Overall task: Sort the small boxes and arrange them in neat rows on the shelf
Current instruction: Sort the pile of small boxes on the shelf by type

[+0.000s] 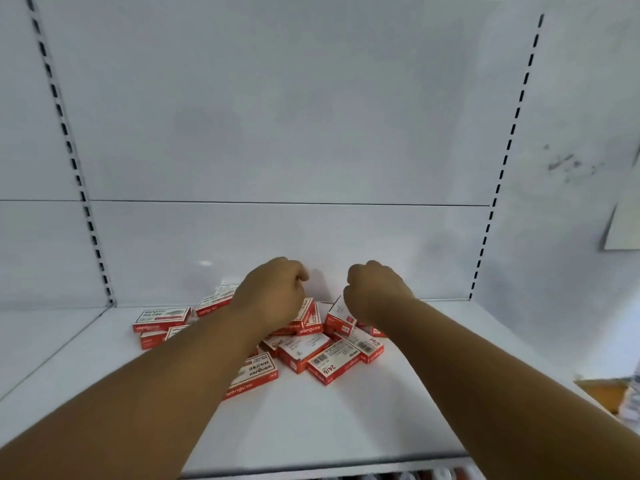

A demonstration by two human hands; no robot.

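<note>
Several small red-and-white boxes (304, 349) lie in a loose heap on the white shelf (346, 420), some flat and some tilted against others. Both my forearms reach in over the heap. My left hand (273, 292) hovers above its back left part with the fingers curled into a fist, and no box shows in them. My right hand (375, 289) hangs above the back right part, also curled, with nothing visible in its fingers. A tilted box (337, 315) stands just below my right wrist, and another (308, 318) leans by my left wrist. My arms hide part of the heap.
The white back wall (277, 133) rises right behind the heap, with slotted uprights at left (93, 237) and right (485, 237). Bare shelf surface stretches in front of the heap and to both sides. An orange object (602, 389) sits at the right edge.
</note>
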